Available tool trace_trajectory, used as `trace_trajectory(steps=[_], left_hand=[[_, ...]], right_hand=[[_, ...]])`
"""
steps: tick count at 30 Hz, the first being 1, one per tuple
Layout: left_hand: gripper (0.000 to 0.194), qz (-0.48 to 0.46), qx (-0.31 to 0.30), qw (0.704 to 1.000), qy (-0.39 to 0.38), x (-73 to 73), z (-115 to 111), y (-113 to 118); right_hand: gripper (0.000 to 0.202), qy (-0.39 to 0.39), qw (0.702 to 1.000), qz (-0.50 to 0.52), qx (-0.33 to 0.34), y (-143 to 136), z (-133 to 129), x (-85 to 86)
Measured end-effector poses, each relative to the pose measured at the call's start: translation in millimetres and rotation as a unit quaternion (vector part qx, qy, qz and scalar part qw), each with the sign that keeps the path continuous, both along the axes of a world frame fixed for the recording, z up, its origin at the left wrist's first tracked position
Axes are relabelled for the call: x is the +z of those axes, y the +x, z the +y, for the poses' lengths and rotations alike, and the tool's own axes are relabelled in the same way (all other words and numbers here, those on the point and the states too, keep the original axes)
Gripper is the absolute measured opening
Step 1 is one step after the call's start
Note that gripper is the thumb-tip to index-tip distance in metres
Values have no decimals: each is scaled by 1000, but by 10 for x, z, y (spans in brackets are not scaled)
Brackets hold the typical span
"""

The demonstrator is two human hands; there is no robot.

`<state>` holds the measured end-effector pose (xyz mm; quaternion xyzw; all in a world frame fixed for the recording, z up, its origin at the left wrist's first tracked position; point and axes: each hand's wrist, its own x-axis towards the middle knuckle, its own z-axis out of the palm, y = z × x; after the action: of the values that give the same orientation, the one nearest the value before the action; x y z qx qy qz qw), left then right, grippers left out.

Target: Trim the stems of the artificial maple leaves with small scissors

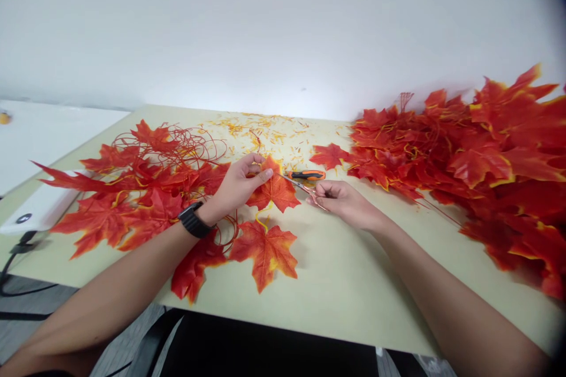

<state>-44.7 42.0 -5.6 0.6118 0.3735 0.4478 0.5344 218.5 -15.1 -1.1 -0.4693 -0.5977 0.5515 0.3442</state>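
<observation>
My left hand (241, 184), with a black watch on the wrist, pinches the top of a red-orange artificial maple leaf (276, 191) at the middle of the table. My right hand (340, 199) grips small thin scissors (300, 185) whose blades point left at the leaf's stem end. Another loose maple leaf (265, 250) lies just in front of my left hand, attached to a thin red wire stem. An orange-handled tool (308, 175) lies on the table just behind the scissors.
A big heap of maple leaves (477, 153) fills the right side. A smaller pile with looped red wire stems (145, 182) lies left. Yellow-orange clippings (260, 126) are scattered at the back of the pale green table (354, 288). A white device (35, 212) sits far left.
</observation>
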Motion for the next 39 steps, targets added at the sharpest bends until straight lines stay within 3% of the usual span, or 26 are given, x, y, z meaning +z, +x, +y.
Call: trace_trajectory(steps=[6, 19, 39], left_hand=[[45, 21, -67, 995, -72, 31, -12, 9], [41, 24, -52, 996, -70, 82, -29, 12], [47, 40, -63, 995, -62, 58, -9, -17]], right_hand=[[66, 20, 999, -23, -10, 6, 3, -9], [54, 37, 998, -44, 17, 90, 11, -90], [59, 18, 999, -19, 19, 35, 0, -68]])
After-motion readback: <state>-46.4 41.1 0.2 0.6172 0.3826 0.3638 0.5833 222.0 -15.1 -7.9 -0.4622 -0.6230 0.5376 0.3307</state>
